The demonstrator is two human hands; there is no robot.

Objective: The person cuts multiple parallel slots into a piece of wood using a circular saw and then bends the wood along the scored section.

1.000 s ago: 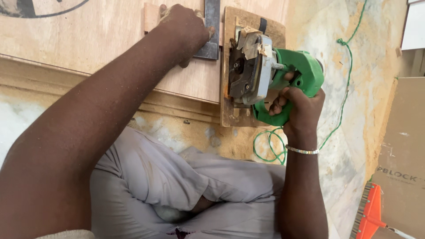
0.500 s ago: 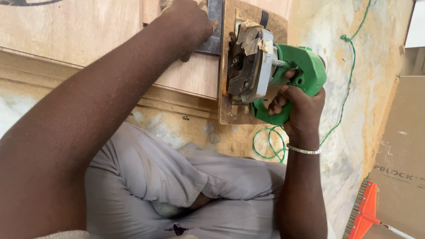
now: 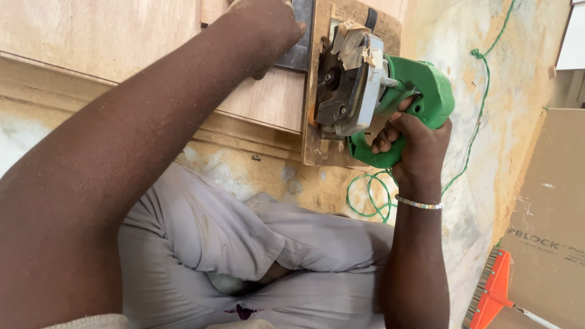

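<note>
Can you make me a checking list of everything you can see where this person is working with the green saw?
Surface: plywood sheet, pale, lying flat.
Job's things: green circular saw on a wooden base plate; dark metal straightedge beside it.
Clutter: orange brush on the floor.
Hands: right hand grips the saw handle; left hand presses the straightedge.
Cables: green cord coiled on the floor.
Surroundings: cardboard box, dusty stone floor.

Green cord (image 3: 481, 109) runs across dusty stone floor (image 3: 524, 67), coiled loops at near end. Brown cardboard box (image 3: 548, 213) at right edge. Orange brush head (image 3: 492, 291) beside box, bristles facing left. Grey trousers (image 3: 244, 256) below.
</note>
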